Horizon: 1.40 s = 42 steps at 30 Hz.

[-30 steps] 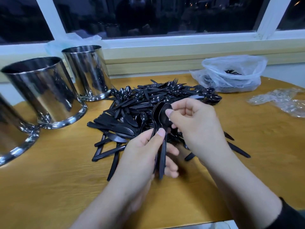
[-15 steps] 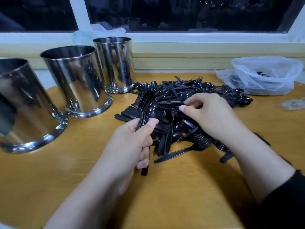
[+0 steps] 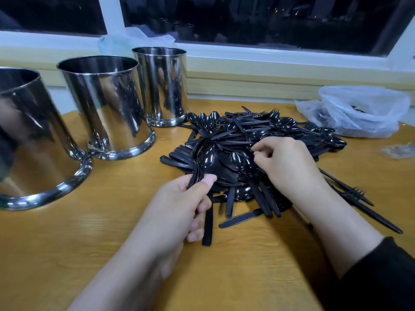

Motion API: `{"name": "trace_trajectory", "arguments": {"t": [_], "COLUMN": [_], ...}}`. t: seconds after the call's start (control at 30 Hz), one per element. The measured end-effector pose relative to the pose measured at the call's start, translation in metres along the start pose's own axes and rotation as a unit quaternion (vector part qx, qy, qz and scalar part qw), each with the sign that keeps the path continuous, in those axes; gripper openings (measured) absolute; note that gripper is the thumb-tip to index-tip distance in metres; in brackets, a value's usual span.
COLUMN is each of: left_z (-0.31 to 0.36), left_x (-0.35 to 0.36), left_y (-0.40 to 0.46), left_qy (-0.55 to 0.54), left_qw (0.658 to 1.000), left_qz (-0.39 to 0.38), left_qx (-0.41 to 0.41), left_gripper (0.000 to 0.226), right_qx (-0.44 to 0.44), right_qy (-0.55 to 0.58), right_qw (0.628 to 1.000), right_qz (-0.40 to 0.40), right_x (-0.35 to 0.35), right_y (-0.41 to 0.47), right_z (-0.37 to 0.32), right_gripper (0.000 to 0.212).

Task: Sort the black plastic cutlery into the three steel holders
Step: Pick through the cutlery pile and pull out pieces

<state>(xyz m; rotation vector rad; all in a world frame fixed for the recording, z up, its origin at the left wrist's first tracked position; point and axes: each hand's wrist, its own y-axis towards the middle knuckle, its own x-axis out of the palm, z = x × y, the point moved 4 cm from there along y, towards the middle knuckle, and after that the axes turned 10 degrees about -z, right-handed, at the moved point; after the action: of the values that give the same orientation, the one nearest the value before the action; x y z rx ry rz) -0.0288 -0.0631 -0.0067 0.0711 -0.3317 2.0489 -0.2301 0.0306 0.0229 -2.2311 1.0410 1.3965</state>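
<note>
A pile of black plastic cutlery (image 3: pixel 265 135), spoons, forks and knives mixed, lies on the wooden table (image 3: pixel 67 232). My left hand (image 3: pixel 179 205) grips a bunch of black spoons (image 3: pixel 205 158) by their handles at the pile's near left side, bowls pointing away. My right hand (image 3: pixel 285 164) rests on the pile with its fingers curled into the cutlery; what they pinch is hidden. Three steel holders stand in a row at the left: a near one (image 3: pixel 33 140), a middle one (image 3: pixel 105 104) and a far one (image 3: pixel 162 86).
A clear plastic bag (image 3: pixel 359 111) with some black cutlery in it lies at the back right. A crumpled bit of plastic wrap (image 3: pixel 398 151) sits at the right edge. A window sill runs along the table's far side.
The view has swung left, bringing all three holders into sight. My right hand let go of the spoon bunch and dropped onto the pile. My left hand still holds the spoons.
</note>
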Motion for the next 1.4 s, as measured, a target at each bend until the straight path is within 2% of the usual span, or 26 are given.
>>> {"name": "trace_trajectory", "arguments": {"t": [0.17, 0.33, 0.53, 0.7, 0.83, 0.9, 1.0, 1.1, 1.23, 1.4], "left_z": [0.000, -0.003, -0.002, -0.003, -0.003, -0.001, 0.000, 0.002, 0.007, 0.007], "left_x": [0.002, -0.001, -0.004, -0.004, -0.002, -0.002, -0.001, 0.002, 0.009, 0.010], "left_y": [0.003, 0.001, 0.000, 0.001, 0.000, -0.001, -0.002, -0.003, -0.008, -0.011], "left_qy": [-0.015, -0.013, -0.026, -0.029, -0.037, -0.053, -0.078, -0.080, -0.101, -0.087], "left_qw": [1.000, 1.000, 1.000, 0.999, 0.999, 0.998, 0.995, 0.993, 0.990, 0.991], "left_qz": [-0.006, -0.005, -0.004, -0.006, -0.012, -0.017, -0.024, -0.035, -0.076, -0.084], "left_qx": [0.005, 0.008, 0.011, 0.026, 0.037, 0.044, 0.063, 0.076, 0.071, 0.055], "left_gripper": [0.044, 0.049, 0.049, 0.047, 0.040, 0.031, 0.022, 0.024, 0.023, 0.031], "right_qx": [0.000, -0.015, -0.023, -0.011, -0.006, -0.016, -0.027, -0.028, -0.036, -0.027], "right_qy": [0.039, -0.007, -0.008, 0.040, 0.157, 0.210, 0.325, 0.429, 0.406, 0.383], "right_qw": [0.999, 1.000, 1.000, 0.998, 0.983, 0.973, 0.942, 0.903, 0.913, 0.923], "right_qz": [0.016, -0.013, -0.015, 0.051, 0.097, 0.099, 0.077, 0.017, -0.028, -0.036], "right_x": [-0.004, 0.003, 0.012, -0.005, -0.027, -0.035, -0.043, -0.036, -0.017, -0.003], "right_y": [-0.001, -0.001, -0.003, -0.005, -0.013, -0.019, -0.029, -0.039, -0.045, -0.047], "right_z": [0.003, -0.004, -0.012, -0.010, -0.011, -0.016, -0.030, -0.046, -0.065, -0.076], "right_gripper": [0.010, 0.030, 0.025, 0.017, 0.003, 0.007, 0.011, 0.011, 0.002, 0.007]}}
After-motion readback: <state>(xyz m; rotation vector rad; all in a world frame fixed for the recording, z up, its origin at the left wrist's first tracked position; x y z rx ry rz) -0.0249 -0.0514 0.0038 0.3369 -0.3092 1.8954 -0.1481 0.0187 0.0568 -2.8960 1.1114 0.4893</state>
